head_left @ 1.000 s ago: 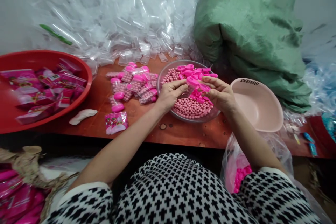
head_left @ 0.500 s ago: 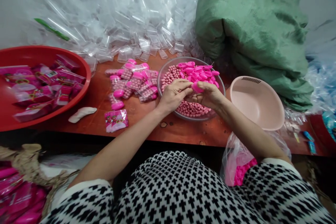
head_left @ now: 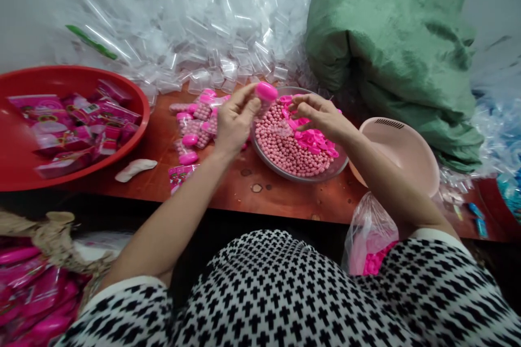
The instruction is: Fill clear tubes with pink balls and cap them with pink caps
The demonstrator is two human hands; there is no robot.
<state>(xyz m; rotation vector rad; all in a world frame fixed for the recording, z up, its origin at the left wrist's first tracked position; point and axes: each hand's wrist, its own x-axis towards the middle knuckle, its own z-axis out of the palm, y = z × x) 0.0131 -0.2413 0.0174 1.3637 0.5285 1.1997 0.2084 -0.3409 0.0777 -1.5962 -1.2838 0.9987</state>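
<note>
My left hand (head_left: pixel 234 119) is raised over the left rim of a clear bowl (head_left: pixel 285 172), fingers closed on a small clear container with a pink cap (head_left: pixel 265 92). The bowl holds pink round beads (head_left: pixel 285 149) and loose pink caps (head_left: pixel 315 141). My right hand (head_left: pixel 319 114) hovers over the caps in the bowl with its fingers curled and apart, nothing plainly in them. To the left of the bowl a cluster of filled, pink-capped containers (head_left: pixel 195 124) lies on the red-brown table (head_left: pixel 228 190).
A red basin (head_left: pixel 24 173) of pink packets stands at left. A heap of empty clear containers (head_left: pixel 183 21) fills the back. A green sack (head_left: pixel 391 43) and a pink basin (head_left: pixel 407 157) are at right. A bag of pink caps (head_left: pixel 370 244) rests at my lap.
My left hand has lifted up and to the left with the capped container. My right hand has let go of it and moved back over the caps in the bowl.
</note>
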